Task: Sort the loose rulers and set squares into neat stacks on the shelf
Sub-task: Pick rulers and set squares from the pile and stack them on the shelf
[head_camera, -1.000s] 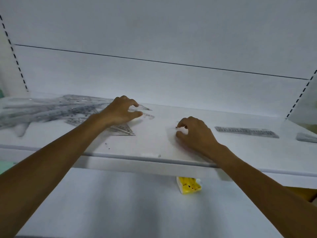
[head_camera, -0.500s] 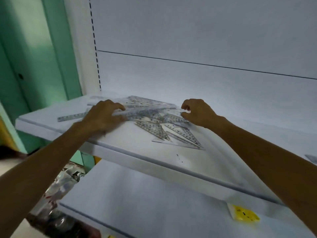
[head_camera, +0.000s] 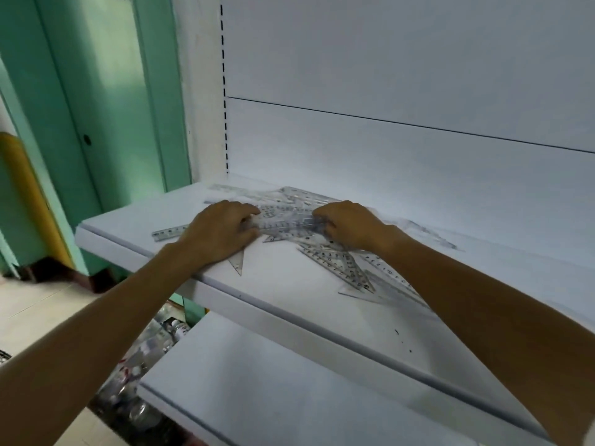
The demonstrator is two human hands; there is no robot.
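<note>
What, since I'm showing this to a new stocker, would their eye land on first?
First, the left hand and the right hand, fingers curled into a tangle of clear rulers and set squares near the left end of the white shelf. Next, loose set squares fan toward the shelf's front edge beside the right forearm, and a green wall stands left of the shelving.

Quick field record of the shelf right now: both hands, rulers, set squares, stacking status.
left hand: fingers curled over the rulers, left end
right hand: fingers curled over the same rulers, right end
rulers: clear, bunched between the hands on the shelf
set squares: loose, overlapping, nearer the shelf front
stacking status: no neat stacks yet
</note>
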